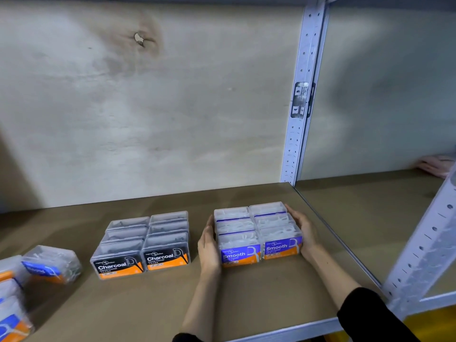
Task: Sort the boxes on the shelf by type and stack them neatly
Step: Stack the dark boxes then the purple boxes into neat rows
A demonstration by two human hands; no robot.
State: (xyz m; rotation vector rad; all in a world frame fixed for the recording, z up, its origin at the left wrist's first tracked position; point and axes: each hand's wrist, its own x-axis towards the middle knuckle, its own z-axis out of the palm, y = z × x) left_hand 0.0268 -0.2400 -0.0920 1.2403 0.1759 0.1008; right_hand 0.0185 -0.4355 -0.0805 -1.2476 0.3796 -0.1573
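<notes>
Several clear boxes with purple "Smooth" labels (257, 230) stand in two tidy rows on the brown shelf board (246, 302), right of centre. My left hand (209, 248) presses flat against the left side of this block. My right hand (304, 230) presses against its right side. To the left stand several clear boxes with black "Charcoal" labels (143, 243), also in two rows. At the far left lie loose blue-labelled boxes (49, 265), one tipped over, with more of them (12, 314) by the frame's edge.
A pale plywood back wall rises behind the shelf. A perforated white metal post (301, 114) stands at the back right, another post (424, 248) at the front right. Beyond them lies a neighbouring shelf board with a pink object (436, 165) at its back.
</notes>
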